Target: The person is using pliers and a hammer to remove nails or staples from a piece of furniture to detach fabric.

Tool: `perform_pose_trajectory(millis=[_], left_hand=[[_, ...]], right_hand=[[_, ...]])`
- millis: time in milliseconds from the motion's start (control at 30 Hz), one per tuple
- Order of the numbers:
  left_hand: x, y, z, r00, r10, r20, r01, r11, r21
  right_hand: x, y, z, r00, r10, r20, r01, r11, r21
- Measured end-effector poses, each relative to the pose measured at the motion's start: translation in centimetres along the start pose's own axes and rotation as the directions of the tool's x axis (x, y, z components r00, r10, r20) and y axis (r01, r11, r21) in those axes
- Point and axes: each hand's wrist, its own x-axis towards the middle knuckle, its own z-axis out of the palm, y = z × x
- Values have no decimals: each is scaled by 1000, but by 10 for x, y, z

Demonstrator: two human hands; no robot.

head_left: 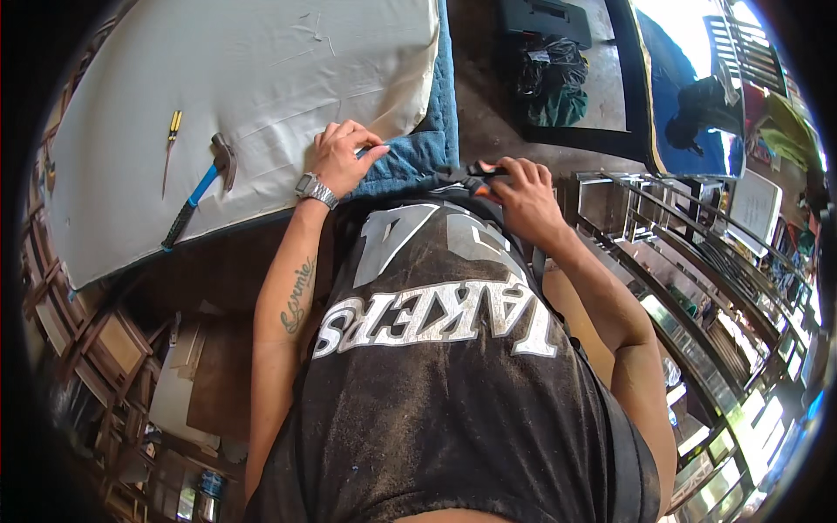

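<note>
Blue fabric (420,153) lay at ten o'clock from the right grip (526,193), which clasped pliers (475,185), their long axis running roughly nine-to-three; the left grip (340,161), nearer, touched the fabric's edge, its closure impossible to tell.

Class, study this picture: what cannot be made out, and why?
In the head view:
Whether the left hand pinches the blue fabric; the hand covers the contact.
The full handles of the orange-and-black tool; the right hand covers part.
The contents of the black plastic bag; its folds hide them.
The far end of the white-covered panel; the upper edge cuts it off.
</note>
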Motion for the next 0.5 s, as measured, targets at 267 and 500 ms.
perform_pose_trajectory(millis=[267, 500], left_hand=[[-4, -17, -6, 999, -16, -36, 11, 990, -138], [-1, -39, -8, 991, 55, 122, -24, 971, -238]], right_hand=[[23, -100, -30, 915, 297, 272, -207, 926, -314], [17, -113, -32, 882, 222, 416, -250, 968, 13]])
